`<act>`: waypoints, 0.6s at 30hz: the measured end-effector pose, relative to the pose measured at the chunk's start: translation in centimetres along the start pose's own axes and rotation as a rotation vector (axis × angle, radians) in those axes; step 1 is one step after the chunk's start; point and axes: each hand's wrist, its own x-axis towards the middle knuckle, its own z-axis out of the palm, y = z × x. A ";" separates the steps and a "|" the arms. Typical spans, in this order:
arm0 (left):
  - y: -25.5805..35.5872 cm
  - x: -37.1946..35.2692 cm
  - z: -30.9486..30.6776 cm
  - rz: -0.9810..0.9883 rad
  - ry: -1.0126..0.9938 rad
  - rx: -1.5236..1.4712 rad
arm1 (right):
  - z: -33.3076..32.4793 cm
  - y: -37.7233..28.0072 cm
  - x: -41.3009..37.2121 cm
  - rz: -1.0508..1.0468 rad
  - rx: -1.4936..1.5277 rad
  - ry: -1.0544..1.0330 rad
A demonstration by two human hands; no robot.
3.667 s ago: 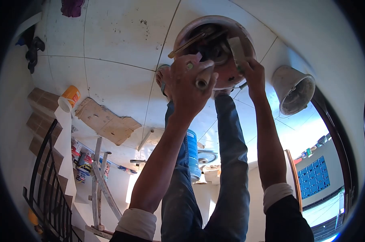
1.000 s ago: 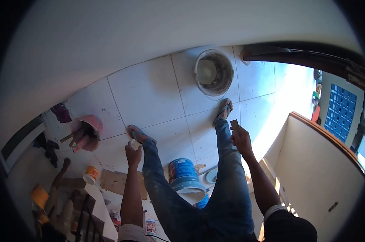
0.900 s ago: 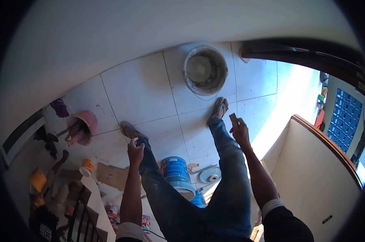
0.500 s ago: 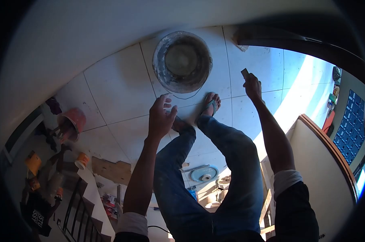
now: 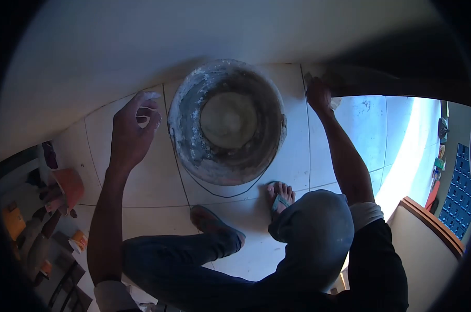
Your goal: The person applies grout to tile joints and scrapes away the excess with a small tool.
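A large round bucket (image 5: 178, 112) with a wire handle stands on the tiled floor, smeared with pale material, a greyish mass (image 5: 228, 119) at its bottom. To its left, my left hand (image 5: 136, 130) is raised with bent fingers apart, whitish residue on the fingertips and nothing held. My right hand (image 5: 320, 96) is closed at the right, near the foot of the wall beside a dark frame (image 5: 402, 88). A small flat piece (image 5: 308, 78) shows dimly at its fingertips.
A reddish bucket (image 5: 69, 184) is at the left beside another person's arm (image 5: 51, 223). My sandalled feet (image 5: 281, 200) are just below the large bucket. At the right are a wood-topped partition (image 5: 428, 223) and a blue panel (image 5: 458, 192).
The view has come lower and closer to the large bucket, and my knees are bent more. My left hand has moved left; my right hand has reached toward the wall with the small piece.
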 end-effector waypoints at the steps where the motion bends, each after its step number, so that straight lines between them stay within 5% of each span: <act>1: -0.8 0.8 0.4 0.000 -0.016 0.068 | -2.4 -2.7 0.2 0.117 0.073 0.010; 10: -5.0 2.4 4.5 -0.146 -0.012 -0.047 | -2.1 -4.7 -0.6 0.091 0.018 0.097; 14: -7.9 1.3 5.2 -0.431 -0.095 -0.084 | -0.6 -3.8 2.0 0.085 -0.031 0.041; 17: -10.5 0.6 5.6 -0.360 -0.322 0.137 | -1.2 -4.1 0.6 0.117 -0.056 -0.016; 18: -10.3 -0.5 5.6 -0.298 -0.381 0.426 | -1.7 -4.5 0.2 0.124 -0.040 -0.019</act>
